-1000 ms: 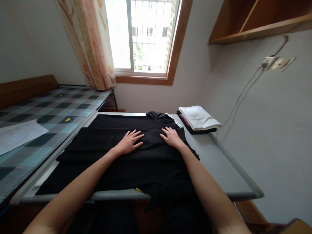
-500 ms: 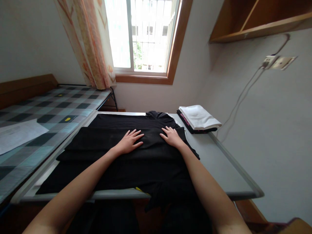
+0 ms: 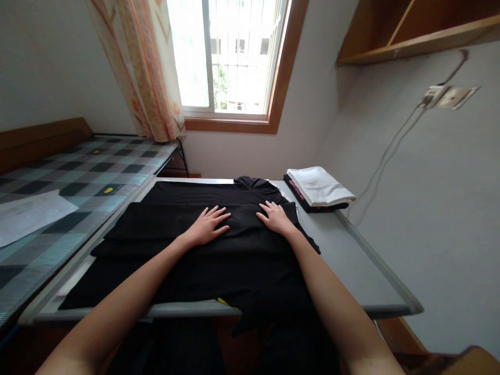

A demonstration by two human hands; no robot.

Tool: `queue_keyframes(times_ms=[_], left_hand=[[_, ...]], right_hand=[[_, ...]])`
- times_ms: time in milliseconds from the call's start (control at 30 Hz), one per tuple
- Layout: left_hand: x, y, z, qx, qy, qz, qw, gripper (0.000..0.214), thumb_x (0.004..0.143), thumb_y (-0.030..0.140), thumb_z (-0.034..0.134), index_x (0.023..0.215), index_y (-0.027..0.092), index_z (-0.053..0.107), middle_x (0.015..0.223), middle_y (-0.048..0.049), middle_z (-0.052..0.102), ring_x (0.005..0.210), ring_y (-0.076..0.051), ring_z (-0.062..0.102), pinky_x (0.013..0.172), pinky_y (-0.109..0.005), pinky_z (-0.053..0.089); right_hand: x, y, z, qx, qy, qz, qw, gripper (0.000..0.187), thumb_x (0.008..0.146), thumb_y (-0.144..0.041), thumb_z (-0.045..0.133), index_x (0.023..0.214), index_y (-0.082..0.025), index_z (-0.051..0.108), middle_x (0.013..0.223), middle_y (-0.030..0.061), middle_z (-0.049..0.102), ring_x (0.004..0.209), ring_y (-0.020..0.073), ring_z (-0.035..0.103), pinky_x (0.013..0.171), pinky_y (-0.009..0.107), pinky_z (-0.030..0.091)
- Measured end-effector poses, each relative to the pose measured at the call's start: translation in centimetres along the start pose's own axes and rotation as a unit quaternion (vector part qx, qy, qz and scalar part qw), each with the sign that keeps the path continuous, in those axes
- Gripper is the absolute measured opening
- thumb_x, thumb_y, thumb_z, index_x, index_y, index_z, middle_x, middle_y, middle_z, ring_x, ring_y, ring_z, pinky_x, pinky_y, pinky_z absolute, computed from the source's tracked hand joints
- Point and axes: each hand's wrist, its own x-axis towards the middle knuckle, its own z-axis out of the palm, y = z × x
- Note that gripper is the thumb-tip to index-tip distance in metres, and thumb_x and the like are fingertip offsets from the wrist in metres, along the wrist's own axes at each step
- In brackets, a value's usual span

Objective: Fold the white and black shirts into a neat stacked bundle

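A black garment [image 3: 164,245] lies spread over a grey table [image 3: 351,260], with one side folded inward and its hem hanging off the near edge. My left hand [image 3: 207,226] rests flat on the folded cloth near the middle, fingers apart. My right hand [image 3: 275,217] lies flat on the cloth a little to the right, close to the garment's collar, fingers stretched out. Neither hand holds anything.
A folded white cloth on a folded black one [image 3: 318,190] sits at the table's far right corner. A bed with a checked cover [image 3: 78,179] and a sheet of paper [image 3: 27,213] adjoins the left side. Window and curtain [image 3: 144,73] behind; wall cable [image 3: 386,156] right.
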Motion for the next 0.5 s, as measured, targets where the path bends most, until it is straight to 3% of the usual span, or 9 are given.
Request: queue_keyframes(times_ms=[500], left_hand=[[0.07, -0.17, 0.13, -0.001, 0.001, 0.002, 1.000, 0.060, 0.093, 0.063, 0.032, 0.144, 0.034, 0.039, 0.155, -0.0012, 0.031, 0.145, -0.027, 0.020, 0.117, -0.052, 0.014]], right_hand=[[-0.05, -0.01, -0.11, 0.001, -0.003, -0.002, 1.000, 0.062, 0.095, -0.055, 0.036, 0.144, -0.019, 0.043, 0.153, 0.0138, 0.034, 0.141, 0.0321, 0.026, 0.114, 0.047, 0.019]])
